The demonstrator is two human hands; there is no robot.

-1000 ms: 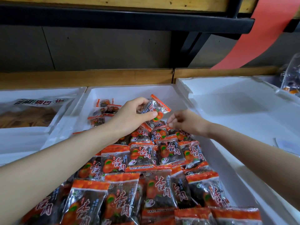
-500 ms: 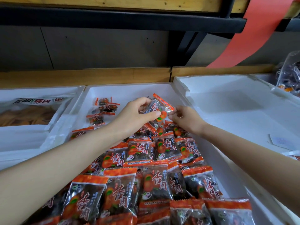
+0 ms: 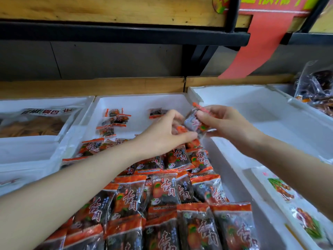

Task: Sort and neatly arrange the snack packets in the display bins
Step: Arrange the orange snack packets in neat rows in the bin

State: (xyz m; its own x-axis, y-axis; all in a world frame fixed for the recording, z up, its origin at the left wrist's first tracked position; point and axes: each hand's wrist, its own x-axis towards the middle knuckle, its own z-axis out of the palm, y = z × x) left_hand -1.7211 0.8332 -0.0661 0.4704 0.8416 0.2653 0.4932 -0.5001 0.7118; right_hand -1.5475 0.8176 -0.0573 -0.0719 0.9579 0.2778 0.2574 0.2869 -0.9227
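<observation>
Grey wall (image 3: 111, 60) behind black shelf frame (image 3: 124, 34), wooden ledge (image 3: 90, 87).

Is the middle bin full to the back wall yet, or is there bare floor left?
Not full. The middle bin has packed rows in front only; bare white floor and a few loose packets remain behind.

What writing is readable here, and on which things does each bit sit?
"杏肉": large white-edged characters on the orange-and-dark snack packets filling the middle bin.
"花椒锅巴": on the big clear bag in the left bin; partly blurred, so this reading is uncertain.
Yellow characters on the red sign at top right: cut off, unreadable.
Small print on the packets: too small to read.
</observation>
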